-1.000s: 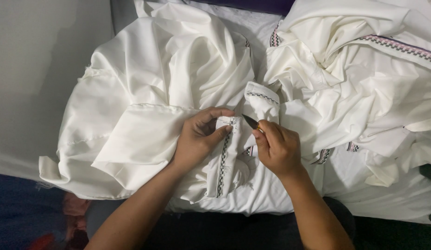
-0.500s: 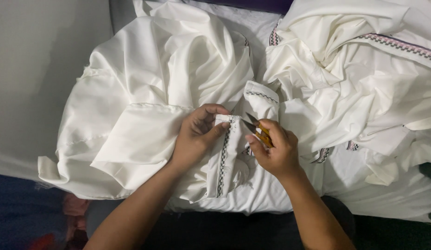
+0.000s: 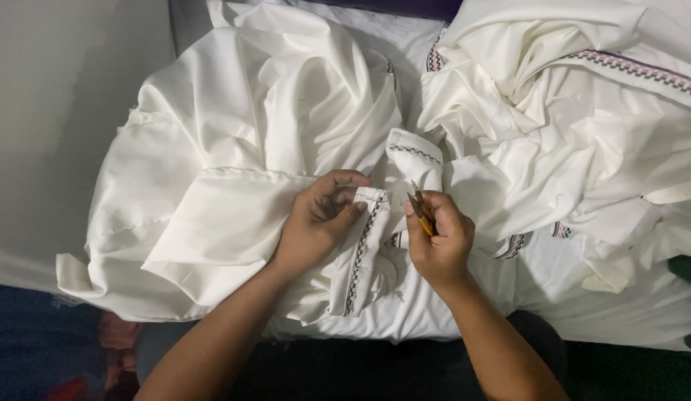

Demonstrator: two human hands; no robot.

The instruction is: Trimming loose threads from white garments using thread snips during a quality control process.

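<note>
A white garment [image 3: 234,186] with dark patterned trim lies bunched in front of me. My left hand [image 3: 319,223] pinches a trimmed edge of the cloth [image 3: 362,238] between thumb and fingers. My right hand [image 3: 438,241] holds small yellow-handled thread snips [image 3: 421,212], blades pointing up and apart, just right of that trimmed edge. The blades are close to the cloth but I cannot tell whether they touch it.
More white fabric with pink and dark patterned bands [image 3: 627,70] is heaped at the right. A pale grey surface [image 3: 56,111] lies at the left. Dark clothing on my lap [image 3: 345,367] sits under the cloth's near edge.
My right hand has shifted slightly down and right, and the snips now stand more upright with the blades apart. My left hand keeps its pinch on the trimmed edge.
</note>
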